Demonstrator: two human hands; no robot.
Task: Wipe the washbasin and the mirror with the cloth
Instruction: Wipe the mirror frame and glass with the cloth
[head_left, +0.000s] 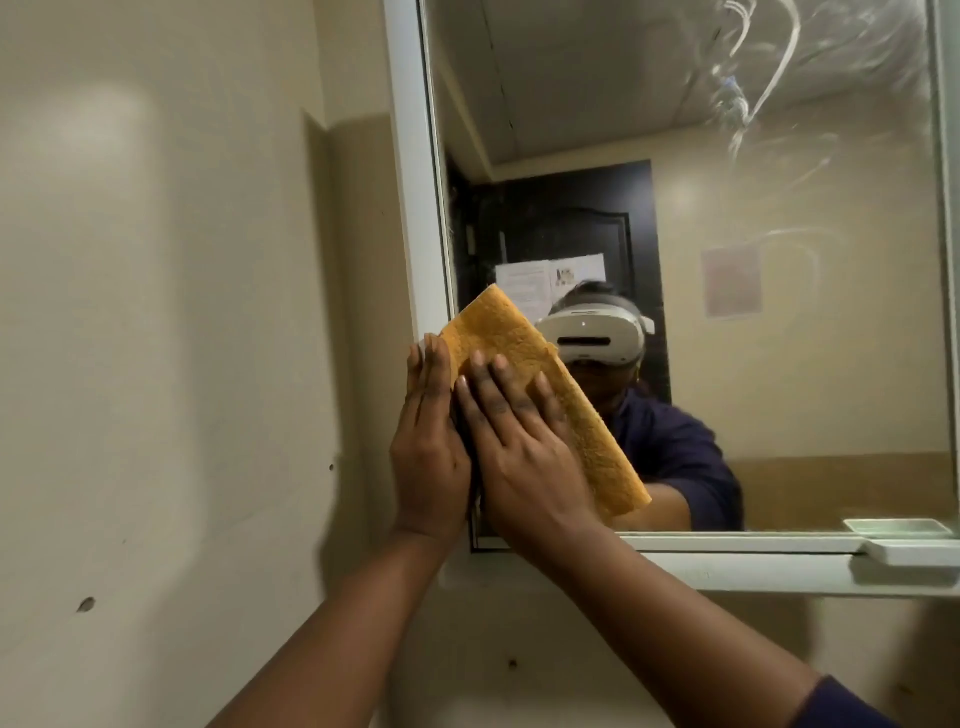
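**Both hands flat on the cloth at the mirror's lower corner**

Left hand (428, 441) lies straight-fingered along the white frame (415, 182), touching the cloth's edge. Right hand (519, 447), fingers spread wide, presses the orange cloth (545, 374) against the mirror (779, 364) at seven o'clock. Smears streak the glass at one o'clock.

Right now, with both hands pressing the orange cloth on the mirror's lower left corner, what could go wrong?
1. The smeared streaks high on the white-framed mirror sit far from the folded orange cloth; they may get missed.
2. Only the flat right hand pins the cloth, while the left hand presses at its edge beside the frame, so it could slip down.
3. A wide sweep rightward might knock the small white tray on the lower frame ledge.
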